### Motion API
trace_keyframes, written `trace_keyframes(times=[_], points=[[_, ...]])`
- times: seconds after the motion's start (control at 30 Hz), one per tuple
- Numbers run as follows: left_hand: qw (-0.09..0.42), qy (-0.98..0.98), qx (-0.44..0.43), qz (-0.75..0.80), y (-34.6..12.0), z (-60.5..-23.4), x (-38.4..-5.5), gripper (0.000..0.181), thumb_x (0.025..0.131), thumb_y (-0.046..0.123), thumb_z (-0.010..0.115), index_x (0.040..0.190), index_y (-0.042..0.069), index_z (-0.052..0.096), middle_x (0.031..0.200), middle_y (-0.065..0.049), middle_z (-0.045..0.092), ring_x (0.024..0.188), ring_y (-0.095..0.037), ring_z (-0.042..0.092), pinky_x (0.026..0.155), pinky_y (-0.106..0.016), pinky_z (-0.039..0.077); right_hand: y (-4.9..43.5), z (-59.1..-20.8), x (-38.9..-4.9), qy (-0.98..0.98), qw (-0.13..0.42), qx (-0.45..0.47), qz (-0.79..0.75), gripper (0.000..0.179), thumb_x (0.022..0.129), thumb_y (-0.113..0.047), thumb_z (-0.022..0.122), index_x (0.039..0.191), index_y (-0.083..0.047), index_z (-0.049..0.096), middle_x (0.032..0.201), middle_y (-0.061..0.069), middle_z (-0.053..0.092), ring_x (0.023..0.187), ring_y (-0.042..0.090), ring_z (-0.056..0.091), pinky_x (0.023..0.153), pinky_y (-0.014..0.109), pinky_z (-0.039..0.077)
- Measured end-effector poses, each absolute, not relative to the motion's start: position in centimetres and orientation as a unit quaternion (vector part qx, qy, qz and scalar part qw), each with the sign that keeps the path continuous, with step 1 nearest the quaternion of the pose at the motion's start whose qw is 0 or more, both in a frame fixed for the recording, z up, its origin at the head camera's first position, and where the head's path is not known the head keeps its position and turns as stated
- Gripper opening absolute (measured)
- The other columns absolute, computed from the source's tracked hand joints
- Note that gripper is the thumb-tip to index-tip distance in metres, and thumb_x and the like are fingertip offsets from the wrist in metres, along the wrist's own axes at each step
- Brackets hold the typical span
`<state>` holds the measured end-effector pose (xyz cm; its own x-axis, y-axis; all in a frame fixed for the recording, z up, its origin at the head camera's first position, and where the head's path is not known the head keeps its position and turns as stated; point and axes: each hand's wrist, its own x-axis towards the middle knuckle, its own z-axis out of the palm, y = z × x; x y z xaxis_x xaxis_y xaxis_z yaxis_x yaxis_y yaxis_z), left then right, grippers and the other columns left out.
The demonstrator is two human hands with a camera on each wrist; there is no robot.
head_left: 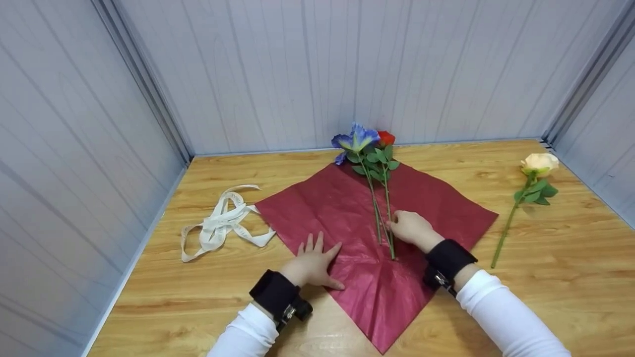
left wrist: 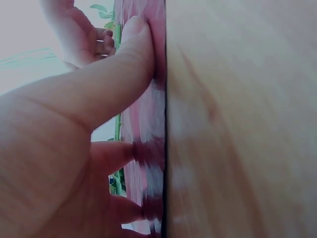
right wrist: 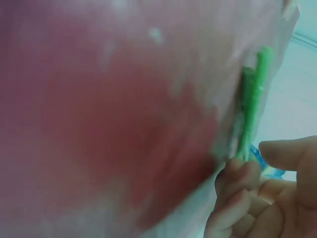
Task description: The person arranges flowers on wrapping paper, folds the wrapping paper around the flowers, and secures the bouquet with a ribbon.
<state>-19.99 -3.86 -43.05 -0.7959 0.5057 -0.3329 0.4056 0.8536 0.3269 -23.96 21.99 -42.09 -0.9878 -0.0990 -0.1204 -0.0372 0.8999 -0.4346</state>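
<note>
My left hand (head_left: 311, 265) rests spread on the left edge of a dark red wrapping sheet (head_left: 307, 203), its thumb (left wrist: 124, 64) pressing the paper in the left wrist view. On the sheet lie a blue flower (head_left: 356, 139) and a red rose (head_left: 386, 138), heads at the far corner, thin green stems running toward me. My right hand (head_left: 411, 229) holds a green stem (right wrist: 255, 99) low down with curled fingers. Which flower that stem belongs to is hard to tell, as the stems lie close together. In the right wrist view the lower stem ends stick out beyond the fingertips.
A crumpled white ribbon (head_left: 221, 223) with print lies left of the sheet, one end near its edge. A cream rose (head_left: 539, 163) with a long stem lies at the right of the wooden table (head_left: 560, 297). Pale panel walls (head_left: 278, 74) stand behind and at both sides.
</note>
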Motion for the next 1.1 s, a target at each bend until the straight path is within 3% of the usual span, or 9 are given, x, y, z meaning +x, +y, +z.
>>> trace_keyframes(times=[0.27,0.43,0.7,0.93,1.1], points=[[0.207,0.941,0.239,0.121,-4.1,-42.8,-19.9,0.096,0.081,0.048,0.079,0.157,0.014,0.031,0.159,-0.031,0.008,0.146,-0.05,0.002,0.116,-0.059,0.011,23.5,-40.8,-23.8,0.966,0.023,-0.023,-0.256,0.025,0.099,-0.019,0.054,0.098,0.005,0.06,0.081,0.014,0.061,0.071,0.027,0.054,0.068,0.04,0.044],[0.207,0.94,0.241,0.123,-4.1,-42.8,-19.7,0.095,0.081,0.047,0.08,0.156,0.013,0.032,0.159,-0.031,0.01,0.146,-0.05,0.003,0.115,-0.06,0.011,24.9,-40.3,-23.7,0.963,0.015,-0.01,-0.268,0.026,0.098,-0.019,0.053,0.1,0.006,0.06,0.081,0.014,0.059,0.07,0.026,0.053,0.067,0.039,0.043],[0.205,0.941,0.242,0.118,-4.2,-42.9,-19.7,0.096,0.081,0.048,0.079,0.157,0.014,0.031,0.159,-0.031,0.009,0.146,-0.05,0.004,0.116,-0.059,0.011,28.4,-39.9,-23.4,0.959,0.005,0.058,-0.276,0.035,0.097,-0.023,0.05,0.107,0.009,0.06,0.097,0.024,0.063,0.084,0.034,0.058,0.074,0.046,0.046],[0.208,0.94,0.244,0.116,-4.1,-43.1,-19.8,0.096,0.08,0.049,0.079,0.157,0.015,0.032,0.159,-0.031,0.009,0.145,-0.05,0.004,0.116,-0.059,0.012,33.2,-40.1,-22.5,0.965,0.006,0.079,-0.251,0.036,0.096,-0.026,0.049,0.099,0.009,0.056,0.095,0.026,0.061,0.083,0.039,0.058,0.069,0.047,0.045],[0.204,0.941,0.246,0.111,-4.0,-43.1,-20.1,0.097,0.08,0.051,0.078,0.157,0.016,0.03,0.159,-0.031,0.008,0.145,-0.05,0.003,0.116,-0.059,0.012,36.5,-39.5,-21.6,0.972,0.032,0.079,-0.217,0.041,0.094,-0.026,0.049,0.095,0.014,0.056,0.096,0.032,0.06,0.086,0.046,0.058,0.073,0.053,0.047]])
